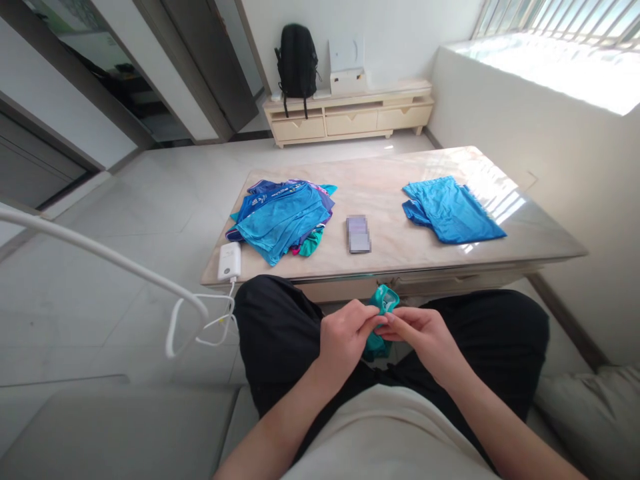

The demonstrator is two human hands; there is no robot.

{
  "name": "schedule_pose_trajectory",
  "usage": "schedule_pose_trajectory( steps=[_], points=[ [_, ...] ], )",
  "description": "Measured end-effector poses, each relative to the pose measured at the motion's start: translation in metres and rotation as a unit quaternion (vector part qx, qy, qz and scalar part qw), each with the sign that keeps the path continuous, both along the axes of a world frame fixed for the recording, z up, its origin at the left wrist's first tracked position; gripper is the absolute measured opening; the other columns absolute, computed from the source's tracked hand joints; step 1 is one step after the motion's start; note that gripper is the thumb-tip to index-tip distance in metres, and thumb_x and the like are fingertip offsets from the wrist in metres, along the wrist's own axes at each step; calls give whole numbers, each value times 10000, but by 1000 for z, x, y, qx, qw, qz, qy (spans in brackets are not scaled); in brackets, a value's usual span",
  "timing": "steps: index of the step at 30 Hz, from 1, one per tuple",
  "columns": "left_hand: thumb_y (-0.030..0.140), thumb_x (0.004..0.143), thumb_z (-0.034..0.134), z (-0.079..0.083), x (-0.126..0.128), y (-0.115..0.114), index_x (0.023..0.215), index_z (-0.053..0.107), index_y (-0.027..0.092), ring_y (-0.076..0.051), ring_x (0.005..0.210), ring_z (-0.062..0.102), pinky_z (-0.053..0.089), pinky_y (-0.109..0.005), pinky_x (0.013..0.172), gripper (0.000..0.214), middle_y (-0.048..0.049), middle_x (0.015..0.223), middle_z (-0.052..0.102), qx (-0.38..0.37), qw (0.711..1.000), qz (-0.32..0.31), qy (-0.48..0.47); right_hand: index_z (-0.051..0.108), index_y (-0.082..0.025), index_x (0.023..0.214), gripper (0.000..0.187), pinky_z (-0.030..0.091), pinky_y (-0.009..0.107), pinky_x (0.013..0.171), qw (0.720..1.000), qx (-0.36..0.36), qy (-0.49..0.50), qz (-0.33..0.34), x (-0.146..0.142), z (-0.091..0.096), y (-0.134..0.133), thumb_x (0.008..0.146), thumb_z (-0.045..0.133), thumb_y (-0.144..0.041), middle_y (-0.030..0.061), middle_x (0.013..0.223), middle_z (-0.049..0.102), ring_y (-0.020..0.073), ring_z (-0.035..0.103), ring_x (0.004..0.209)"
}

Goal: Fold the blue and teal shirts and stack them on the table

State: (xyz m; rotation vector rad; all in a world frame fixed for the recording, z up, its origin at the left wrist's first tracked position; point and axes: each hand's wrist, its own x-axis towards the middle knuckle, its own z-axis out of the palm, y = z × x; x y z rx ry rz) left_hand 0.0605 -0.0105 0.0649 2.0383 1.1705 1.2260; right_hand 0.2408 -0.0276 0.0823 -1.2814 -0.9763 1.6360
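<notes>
Between my knees hangs a teal green cloth garment (378,348), bunched up so that its exact kind cannot be made out. My left hand (346,331) pinches its gathered edge from the left. From the other side, my right hand (424,335) closes thumb and fingers on the same edge, its fingertips touching those of my left. An open loop of the fabric stands above the fingers, with a small pale patch inside. The lower part drops below my hands, partly hidden by them.
On the marble-topped table (380,190) lie a heap of blue and purple clothes (287,217), a phone (359,233) and folded blue shorts or trousers (453,210). A white power bank (229,261) with a cable (173,333) sits at its left corner. Behind, a low cabinet (350,123) carries a black backpack (297,63).
</notes>
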Motion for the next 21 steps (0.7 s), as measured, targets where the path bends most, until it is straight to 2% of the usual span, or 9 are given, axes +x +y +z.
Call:
schedule_pose_trajectory(
  steps=[5, 8, 13, 16, 18, 20, 21],
  points=[
    [306, 932, 741, 3, -3, 3, 977, 789, 225, -146, 731, 607, 510, -272, 690, 105, -57, 921, 723, 69, 997, -7, 31, 855, -164, 930, 470, 626, 467, 889, 1000, -4, 4, 23, 4, 1, 0, 803, 790, -612, 104, 884, 806, 325, 771, 893],
    [316, 893, 783, 1, -4, 3, 988, 779, 206, -189, 814, 626, 535, -315, 752, 146, -74, 928, 728, 71, 996, -18, 44, 850, -153, 934, 482, 624, 464, 883, 1000, -1, -3, 26, 3, -3, -2, 849, 742, -616, 105, 883, 804, 306, 767, 874],
    [241, 964, 679, -3, -8, 8, 957, 778, 208, -187, 862, 687, 566, -298, 788, 104, -68, 926, 709, -56, 996, -50, -52, 820, -171, 1013, 449, 611, 408, 875, 994, 57, -60, 78, 8, -10, -2, 913, 681, -586, 111, 990, 798, 288, 756, 947],
    [253, 929, 724, 2, -9, 14, 883, 761, 198, -190, 842, 686, 561, -297, 796, 80, -56, 898, 704, -121, 983, -47, -131, 752, -200, 1064, 393, 609, 400, 876, 978, 128, -163, -3, 20, -22, 5, 841, 783, -522, 97, 1037, 767, 274, 730, 973],
    [267, 921, 730, 9, -8, 18, 875, 734, 187, -199, 859, 679, 553, -304, 813, 92, -60, 902, 700, -148, 973, -59, -169, 665, -241, 1250, 565, 580, 421, 964, 965, 166, -197, -46, 29, -34, 13, 774, 852, -480, 104, 1242, 706, 292, 674, 1156],
    [295, 941, 703, 16, -5, 20, 908, 713, 180, -210, 889, 673, 545, -311, 827, 119, -71, 929, 690, -171, 962, -93, -193, 552, -277, 1424, 759, 528, 429, 1046, 971, 176, -159, -1, 36, -43, 20, 758, 870, -455, 105, 1415, 618, 297, 594, 1300],
    [313, 954, 684, 19, -3, 20, 928, 705, 178, -214, 902, 668, 542, -314, 835, 140, -77, 940, 683, -177, 957, -112, -200, 548, -274, 1434, 749, 521, 415, 1044, 976, 174, -128, 38, 37, -45, 23, 775, 858, -450, 101, 1410, 624, 291, 600, 1287]
  ],
)
